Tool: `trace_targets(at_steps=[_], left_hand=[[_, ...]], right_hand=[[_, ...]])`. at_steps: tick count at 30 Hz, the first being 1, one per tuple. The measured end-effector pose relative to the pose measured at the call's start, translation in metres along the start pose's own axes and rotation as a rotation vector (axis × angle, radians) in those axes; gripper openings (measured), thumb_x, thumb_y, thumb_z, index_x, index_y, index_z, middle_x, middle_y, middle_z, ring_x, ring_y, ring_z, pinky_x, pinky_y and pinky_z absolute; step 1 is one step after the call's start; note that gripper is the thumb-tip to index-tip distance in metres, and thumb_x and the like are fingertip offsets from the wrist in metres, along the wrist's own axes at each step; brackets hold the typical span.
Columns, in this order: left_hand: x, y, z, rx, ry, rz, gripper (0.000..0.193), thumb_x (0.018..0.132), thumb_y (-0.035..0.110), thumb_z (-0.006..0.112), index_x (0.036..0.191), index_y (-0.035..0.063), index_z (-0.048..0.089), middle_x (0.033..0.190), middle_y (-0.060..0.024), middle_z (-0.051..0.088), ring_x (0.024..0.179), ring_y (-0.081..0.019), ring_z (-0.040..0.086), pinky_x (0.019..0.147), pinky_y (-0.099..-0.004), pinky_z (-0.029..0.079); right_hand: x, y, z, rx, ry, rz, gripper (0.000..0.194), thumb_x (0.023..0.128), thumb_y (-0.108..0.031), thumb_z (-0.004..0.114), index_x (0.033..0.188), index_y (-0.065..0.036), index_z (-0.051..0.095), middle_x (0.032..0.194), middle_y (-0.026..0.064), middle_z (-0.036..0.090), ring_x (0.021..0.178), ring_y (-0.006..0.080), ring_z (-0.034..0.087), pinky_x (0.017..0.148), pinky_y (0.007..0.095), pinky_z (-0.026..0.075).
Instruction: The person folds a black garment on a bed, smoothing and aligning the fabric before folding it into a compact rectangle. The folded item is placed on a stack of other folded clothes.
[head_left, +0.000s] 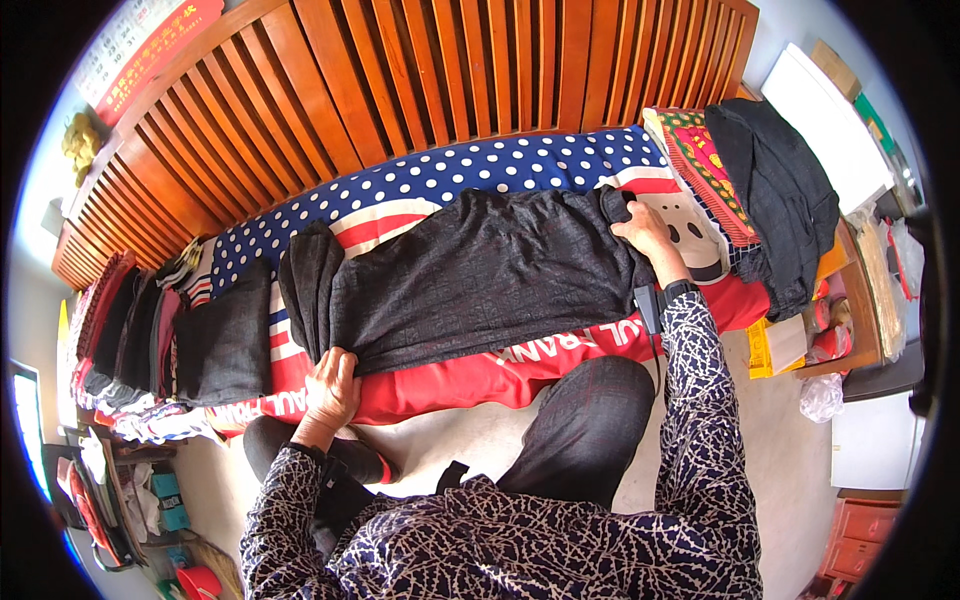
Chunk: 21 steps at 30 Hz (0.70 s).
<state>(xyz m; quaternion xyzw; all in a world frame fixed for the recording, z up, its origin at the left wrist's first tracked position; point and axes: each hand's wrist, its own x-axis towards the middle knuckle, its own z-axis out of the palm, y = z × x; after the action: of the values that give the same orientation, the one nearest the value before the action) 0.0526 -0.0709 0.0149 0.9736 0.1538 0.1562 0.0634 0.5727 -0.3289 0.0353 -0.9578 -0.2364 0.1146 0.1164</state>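
Observation:
A black garment (480, 262) with a faint check pattern lies lengthwise across a red, white and blue printed bed cover (450, 397). At its near left corner, my left hand (334, 390) has the edge pinched, beside a strip of cloth folded over at that end. The gathered far right end is gripped by my right hand (643, 227), with the thumb on top of the fabric. Wrinkles run through the upper middle of the garment. Left of it rests a flat, folded black cloth (225, 337), touched by neither hand.
Folded clothes (127, 330) stand in a row at the bed's left end. Dark clothing (772, 187) drapes over folded bedding (697, 165) on the right. A slatted wooden backboard (450, 67) rises behind. A yellow basket (765, 349) sits at right; a red bucket (199, 581) is lower left.

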Motion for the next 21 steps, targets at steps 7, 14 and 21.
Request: trace_targets(at_steps=[7, 14, 21], left_hand=[[-0.001, -0.001, 0.002, 0.013, 0.009, -0.01, 0.038, 0.064, 0.005, 0.073, 0.099, 0.0063, 0.056, 0.093, -0.0115, 0.056, 0.087, -0.0326, 0.061, 0.069, -0.0432, 0.052], [-0.001, -0.001, 0.003, 0.036, 0.007, -0.026, 0.039, 0.065, 0.003, 0.072, 0.1, 0.0066, 0.056, 0.094, -0.0112, 0.056, 0.086, -0.0327, 0.062, 0.068, -0.0435, 0.052], [-0.001, -0.001, 0.002, 0.014, 0.0, -0.024, 0.036, 0.067, 0.004, 0.071, 0.1, 0.006, 0.056, 0.095, -0.0116, 0.056, 0.086, -0.0328, 0.061, 0.07, -0.0429, 0.052]], right_hand=[[0.005, 0.008, 0.002, 0.08, 0.012, 0.104, 0.073, 0.072, -0.037, 0.079, 0.129, 0.003, 0.058, 0.134, 0.0243, 0.06, 0.125, 0.0349, 0.059, 0.104, 0.0439, 0.047], [0.011, 0.017, 0.002, 0.127, -0.086, 0.017, 0.065, 0.069, -0.035, 0.078, 0.122, 0.002, 0.065, 0.124, 0.0245, 0.066, 0.117, 0.0374, 0.064, 0.1, 0.0422, 0.05], [-0.005, -0.004, 0.0, -0.053, 0.021, 0.111, 0.072, 0.075, -0.041, 0.075, 0.131, 0.001, 0.058, 0.133, 0.0237, 0.061, 0.124, 0.0372, 0.059, 0.104, 0.0483, 0.047]])
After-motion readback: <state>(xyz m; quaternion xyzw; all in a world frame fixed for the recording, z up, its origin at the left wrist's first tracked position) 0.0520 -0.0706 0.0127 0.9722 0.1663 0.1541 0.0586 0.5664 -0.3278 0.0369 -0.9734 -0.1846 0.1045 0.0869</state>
